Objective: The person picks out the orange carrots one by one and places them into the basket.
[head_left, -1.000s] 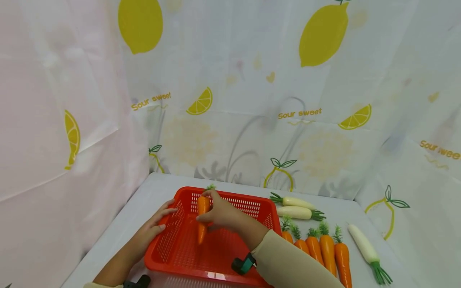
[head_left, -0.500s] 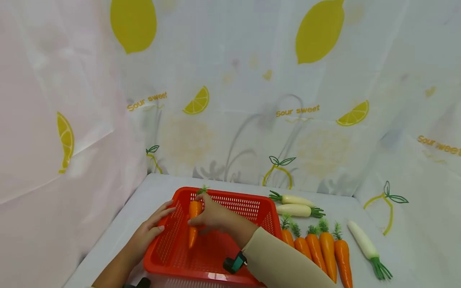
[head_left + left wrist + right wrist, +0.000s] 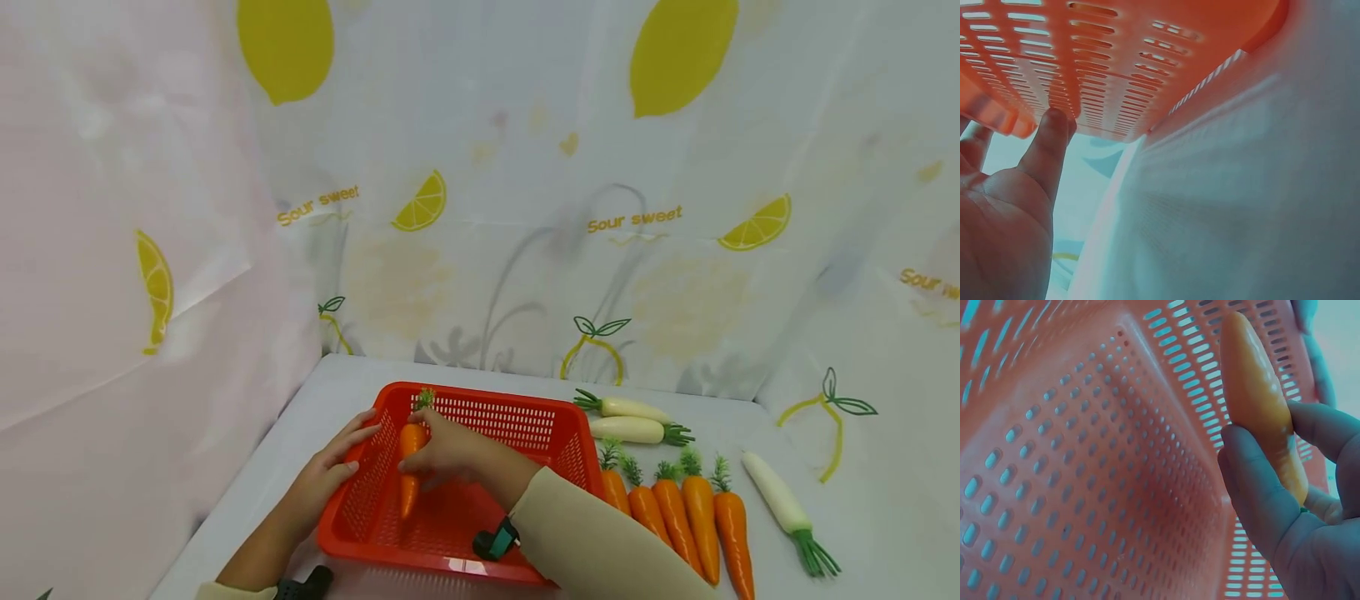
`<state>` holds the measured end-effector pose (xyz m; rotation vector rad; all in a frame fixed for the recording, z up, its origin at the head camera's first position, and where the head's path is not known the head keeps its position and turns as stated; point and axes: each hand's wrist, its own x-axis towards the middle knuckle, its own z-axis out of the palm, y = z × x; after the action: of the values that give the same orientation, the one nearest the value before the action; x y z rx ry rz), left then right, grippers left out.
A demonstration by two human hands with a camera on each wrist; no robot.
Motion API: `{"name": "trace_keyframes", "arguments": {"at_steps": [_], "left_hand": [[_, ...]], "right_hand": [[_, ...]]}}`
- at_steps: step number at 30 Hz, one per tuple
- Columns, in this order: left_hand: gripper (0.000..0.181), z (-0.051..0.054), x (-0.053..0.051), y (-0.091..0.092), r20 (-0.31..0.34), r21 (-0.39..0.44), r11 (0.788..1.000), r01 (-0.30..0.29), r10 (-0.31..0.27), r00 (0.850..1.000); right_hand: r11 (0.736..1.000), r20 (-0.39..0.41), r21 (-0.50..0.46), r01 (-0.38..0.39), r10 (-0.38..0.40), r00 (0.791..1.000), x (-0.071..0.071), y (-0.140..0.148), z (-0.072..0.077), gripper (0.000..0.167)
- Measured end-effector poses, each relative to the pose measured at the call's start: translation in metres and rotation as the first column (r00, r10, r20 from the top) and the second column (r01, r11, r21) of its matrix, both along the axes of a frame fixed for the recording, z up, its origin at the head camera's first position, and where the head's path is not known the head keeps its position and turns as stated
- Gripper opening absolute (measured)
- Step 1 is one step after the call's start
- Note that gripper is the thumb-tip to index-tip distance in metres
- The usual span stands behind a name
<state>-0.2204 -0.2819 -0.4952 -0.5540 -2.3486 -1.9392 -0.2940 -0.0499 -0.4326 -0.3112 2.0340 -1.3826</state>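
My right hand (image 3: 448, 447) pinches an orange carrot (image 3: 409, 483) between thumb and fingers. In the head view the carrot hangs inside the left part of a red plastic basket (image 3: 480, 557), its green leafy top up and its tip down. The right wrist view shows the same carrot (image 3: 1254, 381) in the fingers, apart from the slotted walls. My left hand (image 3: 322, 483) rests against the basket's left side with fairly straight fingers. Up close in the left wrist view, its thumb (image 3: 1049, 147) lies at the outer slotted wall; the other fingers are partly hidden.
Right of the basket lie several carrots (image 3: 697, 525) in a row, leafy ends away from me. Two white radishes (image 3: 626, 429) lie behind them, and another white radish (image 3: 776, 496) at the far right. A lemon-print curtain (image 3: 510, 275) surrounds the white table (image 3: 247, 500).
My right hand has carried the carrot slightly left and lower within the basket. The left hand stays at the basket's left side. The head view shifts a little.
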Motion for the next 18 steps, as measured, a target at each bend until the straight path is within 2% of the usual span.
{"name": "trace_keyframes", "arguments": {"at_steps": [3, 10, 18], "left_hand": [[0.05, -0.001, 0.0, 0.001, -0.029, -0.003, 1.0, -0.003, 0.002, 1.0], [0.048, 0.0, 0.004, -0.004, -0.121, 0.001, 1.0, 0.031, -0.031, 0.992], [0.048, -0.001, -0.001, 0.002, -0.126, 0.001, 0.999, 0.049, -0.048, 0.991]], "right_hand": [[1.0, 0.015, 0.001, -0.012, 0.012, 1.0, -0.001, 0.0, -0.002, 0.069], [0.999, 0.055, -0.019, -0.032, 0.033, 0.998, 0.001, -0.01, -0.002, 0.066], [0.999, 0.064, 0.006, -0.037, 0.037, 0.997, -0.001, -0.006, -0.004, 0.065]]}}
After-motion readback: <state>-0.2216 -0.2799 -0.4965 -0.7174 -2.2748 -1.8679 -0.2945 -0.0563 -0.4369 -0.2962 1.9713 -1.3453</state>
